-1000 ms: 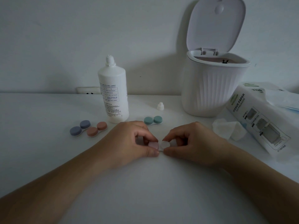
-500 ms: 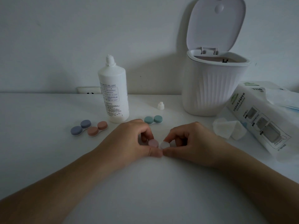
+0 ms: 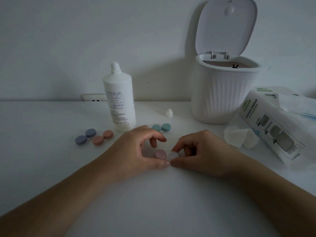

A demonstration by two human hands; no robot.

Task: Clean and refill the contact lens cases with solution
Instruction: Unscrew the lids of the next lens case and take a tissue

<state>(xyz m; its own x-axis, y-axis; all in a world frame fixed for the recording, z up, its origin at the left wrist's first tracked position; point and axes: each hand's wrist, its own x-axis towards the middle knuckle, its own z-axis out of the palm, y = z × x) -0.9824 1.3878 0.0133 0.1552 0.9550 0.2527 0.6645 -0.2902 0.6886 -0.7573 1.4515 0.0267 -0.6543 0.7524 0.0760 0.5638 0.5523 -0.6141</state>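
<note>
The pink-and-white lens case [image 3: 165, 155] lies on the bench [image 3: 153, 202] between our hands. Our right hand [image 3: 201, 151] pinches its white cap, probably to turn it; our left hand [image 3: 136, 151] arches loosely over the pink cap, thumb bracing the case.

White ribbed bin [image 3: 222, 98] at back right, lid open. Tissue paper pack [image 3: 271, 127] lying right, crumpled tissue [image 3: 239, 138] beside it. Wall socket [image 3: 93, 97] behind table [image 3: 153, 202].
</note>
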